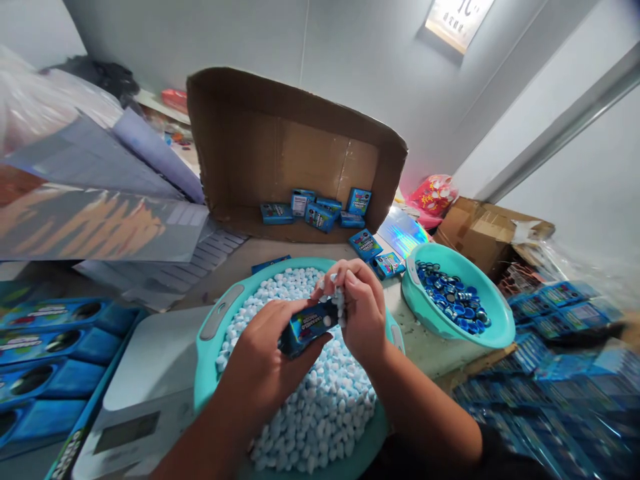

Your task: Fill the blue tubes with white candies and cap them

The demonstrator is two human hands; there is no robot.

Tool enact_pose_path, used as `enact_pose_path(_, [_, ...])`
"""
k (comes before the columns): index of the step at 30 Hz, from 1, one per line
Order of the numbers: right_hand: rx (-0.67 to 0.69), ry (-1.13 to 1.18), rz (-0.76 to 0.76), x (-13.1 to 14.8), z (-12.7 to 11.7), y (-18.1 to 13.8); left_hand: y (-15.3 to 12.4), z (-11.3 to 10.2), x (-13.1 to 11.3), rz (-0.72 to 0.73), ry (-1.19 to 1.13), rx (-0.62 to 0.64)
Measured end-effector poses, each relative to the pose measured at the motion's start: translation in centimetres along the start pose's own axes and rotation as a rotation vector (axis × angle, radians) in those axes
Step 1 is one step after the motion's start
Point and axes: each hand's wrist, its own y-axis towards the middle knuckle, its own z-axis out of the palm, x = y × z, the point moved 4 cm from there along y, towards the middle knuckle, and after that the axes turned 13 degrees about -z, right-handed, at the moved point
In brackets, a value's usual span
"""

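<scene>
My left hand (270, 347) is closed around a small blue candy box (311, 327), tilted so that one end faces my other hand. Bunched at that end, my right hand (361, 303) grips a cluster of pale candies (338, 297), and some of them sit at the box's mouth. Both hands are over a turquoise basin (220, 328) full of white and light-blue candies (320, 427). How full the box is inside cannot be seen.
Behind the basin, a cardboard box (240, 153) on its side holds several blue boxes (323, 215). A second turquoise basin (495, 313) at right contains blue caps (453, 297). A scale (150, 373) and a tray of blue boxes (55, 360) are at left; stacked packs (540, 413) stand lower right.
</scene>
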Motion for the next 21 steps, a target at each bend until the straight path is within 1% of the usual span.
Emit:
enact_pose_path(2, [0.011, -0.014, -0.038, 0.24, 0.05, -0.08, -0.03, 0.03, 0.14, -0.038, -0.011, -0.019])
enact_pose_path(4, [0.021, -0.029, -0.071, 0.35, 0.06, -0.16, -0.01, 0.08, 0.17, -0.04, 0.004, -0.027])
enact_pose_path(7, [0.022, -0.019, -0.049, 0.13, -0.03, -0.23, 0.11, 0.14, 0.07, 0.004, 0.042, -0.023])
enact_pose_path(12, [0.049, -0.052, -0.052, 0.0, 0.05, -0.36, 0.33, -0.03, 0.14, 0.014, 0.088, -0.047])
enact_pose_path(15, [0.063, -0.035, -0.055, 0.08, 0.22, -0.46, 0.21, -0.08, 0.08, 0.032, 0.094, -0.057])
enact_pose_path(19, [0.05, -0.002, -0.102, 0.45, 0.13, -0.74, -0.01, 0.07, 0.18, -0.014, 0.095, -0.064])
enact_pose_path(21, [0.044, -0.027, -0.125, 0.51, -0.11, -0.89, -0.01, 0.13, 0.4, -0.053, 0.09, -0.067])
